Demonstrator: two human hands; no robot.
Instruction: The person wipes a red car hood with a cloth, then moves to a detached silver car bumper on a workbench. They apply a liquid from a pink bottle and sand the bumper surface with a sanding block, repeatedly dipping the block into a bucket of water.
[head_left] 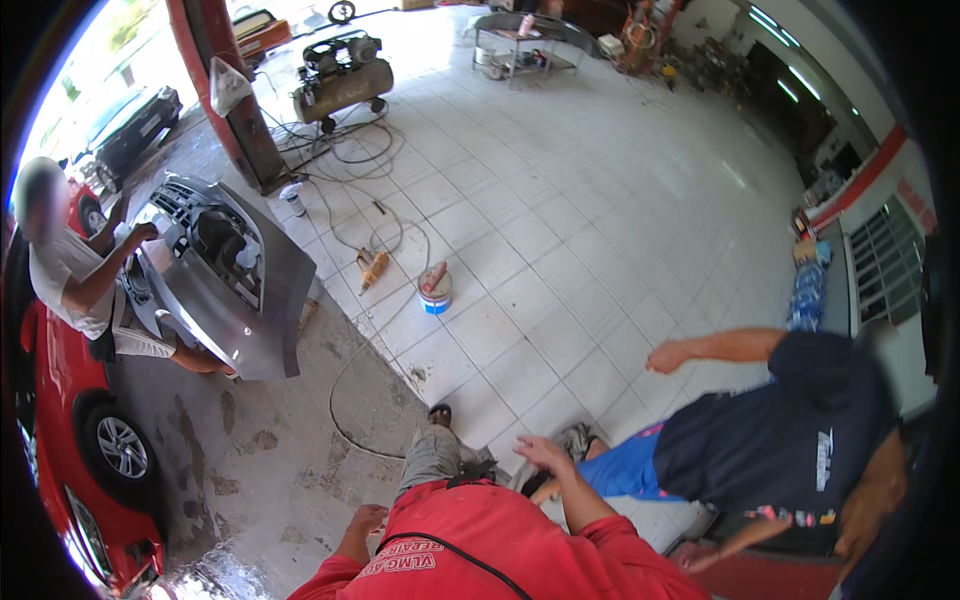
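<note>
My left hand [368,518] hangs beside the hip of my red shirt [470,540], its fingers loosely bent and apart, with nothing visible in them. In front of my right side, my right hand [543,453] is held out with fingers apart, empty. It is nearest a co-worker in a dark shirt [770,430] and blue shorts [628,465], whose arm is stretched out beyond it. Farther off on the left, another person in a white shirt [75,285] has hands at a large grey car body panel [225,275], out of my reach.
A blue-and-white bucket [435,293] with a reddish object on top stands ahead, near an orange power tool [374,270]. Hoses and cables [350,150] trail from an air compressor [345,92]. A red car [75,430] stands at the left, a metal cart [520,52] far off.
</note>
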